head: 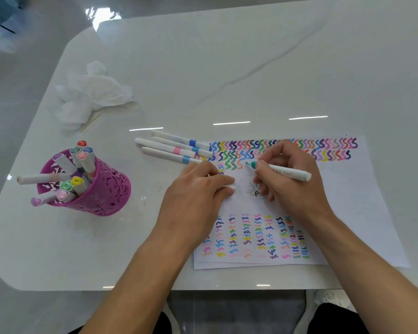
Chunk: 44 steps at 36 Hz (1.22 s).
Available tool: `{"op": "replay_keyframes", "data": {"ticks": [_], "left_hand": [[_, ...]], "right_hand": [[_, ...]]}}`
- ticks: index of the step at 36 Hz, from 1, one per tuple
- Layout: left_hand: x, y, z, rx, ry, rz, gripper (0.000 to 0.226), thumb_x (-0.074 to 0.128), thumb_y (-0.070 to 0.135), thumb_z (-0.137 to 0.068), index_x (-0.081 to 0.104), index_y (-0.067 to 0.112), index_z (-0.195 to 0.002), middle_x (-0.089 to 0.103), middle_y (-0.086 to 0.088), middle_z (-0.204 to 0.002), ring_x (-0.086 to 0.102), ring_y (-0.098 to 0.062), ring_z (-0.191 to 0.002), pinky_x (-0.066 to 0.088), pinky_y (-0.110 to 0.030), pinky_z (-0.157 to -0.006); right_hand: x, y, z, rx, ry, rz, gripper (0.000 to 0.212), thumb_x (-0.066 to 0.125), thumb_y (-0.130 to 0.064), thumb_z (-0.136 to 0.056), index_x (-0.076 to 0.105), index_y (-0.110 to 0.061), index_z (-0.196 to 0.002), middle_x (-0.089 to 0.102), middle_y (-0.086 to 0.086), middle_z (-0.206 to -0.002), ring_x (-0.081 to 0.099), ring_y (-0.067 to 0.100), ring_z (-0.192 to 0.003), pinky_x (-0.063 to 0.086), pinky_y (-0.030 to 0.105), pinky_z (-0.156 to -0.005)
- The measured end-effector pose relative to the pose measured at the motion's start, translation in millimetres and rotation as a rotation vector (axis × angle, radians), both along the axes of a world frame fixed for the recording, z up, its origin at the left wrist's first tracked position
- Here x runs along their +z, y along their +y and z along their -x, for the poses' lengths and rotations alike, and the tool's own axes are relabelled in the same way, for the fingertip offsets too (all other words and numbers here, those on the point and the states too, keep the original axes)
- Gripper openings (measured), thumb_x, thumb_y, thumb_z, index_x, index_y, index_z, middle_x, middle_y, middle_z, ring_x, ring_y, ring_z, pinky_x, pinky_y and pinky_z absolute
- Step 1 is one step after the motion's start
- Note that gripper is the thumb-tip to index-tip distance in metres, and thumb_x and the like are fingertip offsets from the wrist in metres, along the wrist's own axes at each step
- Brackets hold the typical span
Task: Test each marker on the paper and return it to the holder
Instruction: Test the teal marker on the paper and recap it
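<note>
Teal-tipped marker (pixel 287 172) is in the head view, gripped by the right hand (pixel 297 186) with fingers curled round the barrel. It is over the paper (pixel 362 213), with its tip at the end of the short third squiggle row. Long axis runs roughly left-right: tip points left and slightly away, tail to the right. Left hand (pixel 196 194) rests on the paper edge, fingers curled on a white cap (pixel 230 187), probably this marker's. Progress looks like mid-task: two full rows and several columns are drawn. Purple holder (pixel 106 191) has about nine markers, but four loose markers (pixel 176 150) lie beside the paper and aren't returned yet.
</note>
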<state>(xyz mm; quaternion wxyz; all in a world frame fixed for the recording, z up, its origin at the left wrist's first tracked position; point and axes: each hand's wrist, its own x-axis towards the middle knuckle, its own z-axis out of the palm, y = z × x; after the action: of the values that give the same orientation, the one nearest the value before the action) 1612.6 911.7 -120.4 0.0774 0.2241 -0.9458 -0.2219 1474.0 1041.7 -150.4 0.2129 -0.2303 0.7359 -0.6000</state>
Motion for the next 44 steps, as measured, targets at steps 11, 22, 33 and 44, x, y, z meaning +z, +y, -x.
{"op": "replay_keyframes", "data": {"ticks": [11, 22, 33, 44], "left_hand": [[-3.8, 0.6, 2.3, -0.006, -0.045, 0.055, 0.021, 0.064, 0.034, -0.096, 0.076, 0.033, -0.113, 0.062, 0.015, -0.129, 0.053, -0.01, -0.116, 0.046, -0.025, -0.091], [-4.5, 0.5, 4.6, 0.005, -0.039, 0.047, 0.019, 0.066, 0.033, -0.095, 0.077, 0.031, -0.11, 0.066, 0.015, -0.125, 0.055, -0.012, -0.113, 0.048, -0.028, -0.092], [-5.6, 0.2, 3.9, 0.017, -0.056, 0.051, 0.021, 0.065, 0.036, -0.095, 0.076, 0.033, -0.113, 0.064, 0.017, -0.128, 0.049, -0.006, -0.116, 0.043, -0.022, -0.091], [-5.5, 0.1, 4.0, 0.02, -0.052, 0.04, 0.022, 0.065, 0.036, -0.095, 0.075, 0.033, -0.114, 0.063, 0.018, -0.129, 0.049, -0.005, -0.117, 0.045, -0.024, -0.092]], "right_hand": [[-2.4, 0.0, -0.9, 0.0, 0.004, -0.003, 0.012, 0.07, -0.012, -0.092, 0.059, -0.009, -0.087, 0.07, 0.016, -0.071, 0.068, 0.034, -0.059, 0.055, 0.033, -0.051], [-1.2, -2.5, 0.4, 0.01, 0.048, -0.078, 0.013, 0.073, -0.017, -0.091, 0.062, -0.014, -0.084, 0.071, 0.012, -0.071, 0.066, 0.037, -0.064, 0.056, 0.051, -0.058], [1.2, -2.1, 0.4, -0.046, 0.091, -0.136, 0.018, 0.075, -0.014, -0.085, 0.06, -0.015, -0.075, 0.07, 0.005, -0.067, 0.069, 0.029, -0.064, 0.056, 0.049, -0.059], [3.2, -0.6, -0.2, -0.021, 0.016, -0.063, 0.015, 0.072, -0.02, -0.086, 0.06, -0.015, -0.079, 0.071, 0.007, -0.07, 0.066, 0.02, -0.059, 0.051, 0.035, -0.055]]}}
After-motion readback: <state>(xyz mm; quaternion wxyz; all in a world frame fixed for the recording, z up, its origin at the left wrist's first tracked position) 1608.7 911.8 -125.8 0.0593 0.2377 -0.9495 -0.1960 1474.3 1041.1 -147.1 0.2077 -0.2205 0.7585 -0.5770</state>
